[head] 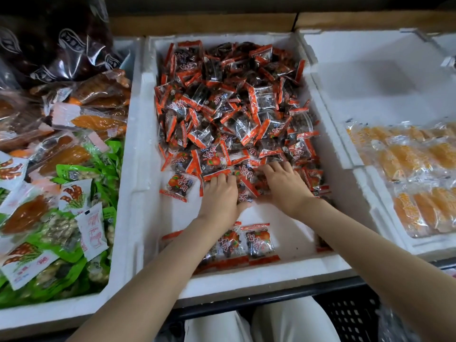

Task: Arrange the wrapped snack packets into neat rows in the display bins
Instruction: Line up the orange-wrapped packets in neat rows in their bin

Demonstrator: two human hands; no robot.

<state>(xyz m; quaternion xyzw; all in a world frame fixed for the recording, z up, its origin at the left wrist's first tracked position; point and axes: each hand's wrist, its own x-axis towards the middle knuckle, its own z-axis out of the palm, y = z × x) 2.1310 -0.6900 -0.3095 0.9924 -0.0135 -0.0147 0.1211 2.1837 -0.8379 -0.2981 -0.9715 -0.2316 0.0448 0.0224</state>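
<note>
Pale trousers (259, 327) sit lowest in view, and from there our forearms reach over the near wall of the middle bin (246, 275). Our left hand (219, 193) bends its fingers down into the near edge of the heap (229, 107) of red-and-black packets. Its tips are hidden, so we cannot tell whether it pinches one. Our right hand (283, 186) lies spread, palm down, on the same edge, gripping nothing we can see. The heap fills the far and middle parts of the bin. A short row (256, 240) lies along the near wall, running left to right, partly under our left forearm, with bare floor between it and the hands. So the supply lies ahead of the hands and the row behind them, toward us; we judge packets must be drawn back. One stray packet (179, 186) lies just left of our left hand, while the bare floor right of the row is nearer our right.
</note>
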